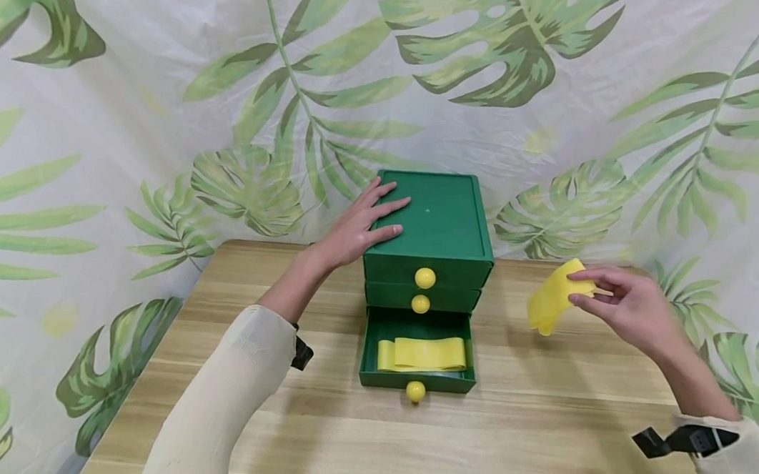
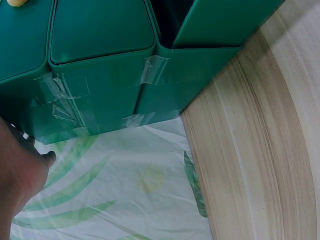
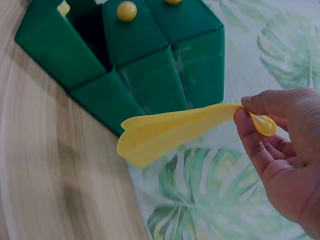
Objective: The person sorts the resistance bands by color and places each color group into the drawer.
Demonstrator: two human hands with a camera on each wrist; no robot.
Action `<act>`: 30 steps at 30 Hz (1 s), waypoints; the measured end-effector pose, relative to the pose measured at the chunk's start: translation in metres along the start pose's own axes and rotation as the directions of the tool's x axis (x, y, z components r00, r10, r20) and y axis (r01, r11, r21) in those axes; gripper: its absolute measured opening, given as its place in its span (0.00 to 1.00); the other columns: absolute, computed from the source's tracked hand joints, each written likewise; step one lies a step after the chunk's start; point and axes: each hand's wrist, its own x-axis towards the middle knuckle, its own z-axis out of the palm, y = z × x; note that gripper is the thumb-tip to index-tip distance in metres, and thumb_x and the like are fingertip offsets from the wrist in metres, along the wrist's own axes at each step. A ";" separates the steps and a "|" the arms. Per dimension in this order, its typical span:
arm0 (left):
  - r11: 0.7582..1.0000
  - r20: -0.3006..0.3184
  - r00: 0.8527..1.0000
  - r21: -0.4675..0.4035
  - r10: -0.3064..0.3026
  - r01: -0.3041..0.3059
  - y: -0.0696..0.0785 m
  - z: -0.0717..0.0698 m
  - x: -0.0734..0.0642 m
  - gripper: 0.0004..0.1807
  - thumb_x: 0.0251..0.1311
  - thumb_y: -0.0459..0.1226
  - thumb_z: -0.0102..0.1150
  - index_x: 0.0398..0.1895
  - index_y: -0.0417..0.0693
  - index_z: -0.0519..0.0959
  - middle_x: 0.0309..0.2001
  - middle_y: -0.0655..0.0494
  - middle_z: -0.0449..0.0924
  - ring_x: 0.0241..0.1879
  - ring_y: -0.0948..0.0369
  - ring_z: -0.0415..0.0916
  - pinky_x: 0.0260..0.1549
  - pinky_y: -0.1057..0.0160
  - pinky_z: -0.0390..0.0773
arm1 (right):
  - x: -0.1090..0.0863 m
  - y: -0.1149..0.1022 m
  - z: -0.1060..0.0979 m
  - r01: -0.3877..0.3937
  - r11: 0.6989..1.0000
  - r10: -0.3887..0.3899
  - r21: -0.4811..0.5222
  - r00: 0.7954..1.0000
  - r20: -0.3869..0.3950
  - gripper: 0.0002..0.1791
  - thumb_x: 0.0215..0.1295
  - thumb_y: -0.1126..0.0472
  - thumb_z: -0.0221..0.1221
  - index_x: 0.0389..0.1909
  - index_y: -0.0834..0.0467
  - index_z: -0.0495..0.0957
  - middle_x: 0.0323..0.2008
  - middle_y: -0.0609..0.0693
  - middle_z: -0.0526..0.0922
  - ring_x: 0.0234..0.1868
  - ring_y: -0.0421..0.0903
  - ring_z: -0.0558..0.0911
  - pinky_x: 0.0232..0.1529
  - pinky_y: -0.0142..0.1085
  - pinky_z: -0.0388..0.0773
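Observation:
A green drawer cabinet [image 1: 439,212] with round yellow knobs stands on the table, its bottom drawer [image 1: 368,356] pulled out. Inside that drawer lies a folded yellow band [image 1: 431,353]. My left hand [image 1: 362,227] rests on the left side of the cabinet's top, fingers spread. In the left wrist view only part of the left hand [image 2: 25,170] shows beside the cabinet. To the right of the cabinet, my right hand [image 1: 634,306] pinches another floppy, folded yellow band [image 3: 175,131] by one end between thumb and fingers. Its other end droops toward the cabinet, above the table.
The wood-patterned table [image 1: 313,441] ends at a white backdrop [image 1: 153,98] printed with green leaves, just behind the cabinet. The middle knob [image 1: 420,303] and top knob [image 1: 424,277] sit on closed drawers. Clear tape [image 2: 65,102] runs along the cabinet's side.

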 end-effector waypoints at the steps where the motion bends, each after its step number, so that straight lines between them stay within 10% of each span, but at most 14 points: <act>1: 1.000 0.000 1.000 0.000 0.000 0.000 0.000 0.000 0.000 0.33 0.80 0.52 0.52 0.83 0.56 0.65 0.87 0.50 0.45 0.86 0.50 0.26 0.80 0.38 0.38 | 0.000 -0.003 0.002 -0.001 1.000 0.001 -0.016 1.000 -0.009 0.17 0.60 0.75 0.73 0.51 0.67 0.88 0.52 0.29 0.83 0.44 0.27 0.85 0.42 0.21 0.82; 9: 1.000 0.005 1.000 -0.006 0.000 0.000 0.001 0.000 -0.001 0.33 0.80 0.52 0.52 0.83 0.56 0.65 0.87 0.50 0.44 0.86 0.50 0.26 0.80 0.37 0.38 | -0.001 -0.025 0.018 0.038 0.991 -0.037 0.131 0.999 -0.012 0.18 0.57 0.83 0.70 0.49 0.74 0.85 0.51 0.34 0.85 0.41 0.29 0.86 0.38 0.23 0.83; 16: 1.000 -0.002 1.000 -0.016 0.004 -0.004 0.001 0.000 0.000 0.33 0.80 0.52 0.52 0.83 0.55 0.65 0.87 0.50 0.45 0.86 0.51 0.26 0.80 0.37 0.38 | -0.004 -0.043 0.032 0.103 0.916 -0.123 0.388 0.992 0.029 0.21 0.53 0.90 0.65 0.50 0.78 0.83 0.52 0.49 0.86 0.45 0.38 0.89 0.43 0.31 0.85; 30: 1.000 -0.006 1.000 -0.023 0.006 -0.006 0.000 0.001 0.000 0.33 0.80 0.53 0.51 0.83 0.55 0.65 0.86 0.49 0.45 0.86 0.51 0.27 0.80 0.37 0.38 | -0.013 -0.069 0.070 0.077 0.906 -0.137 0.416 0.984 0.116 0.20 0.56 0.86 0.68 0.51 0.74 0.84 0.54 0.48 0.84 0.47 0.41 0.88 0.42 0.35 0.87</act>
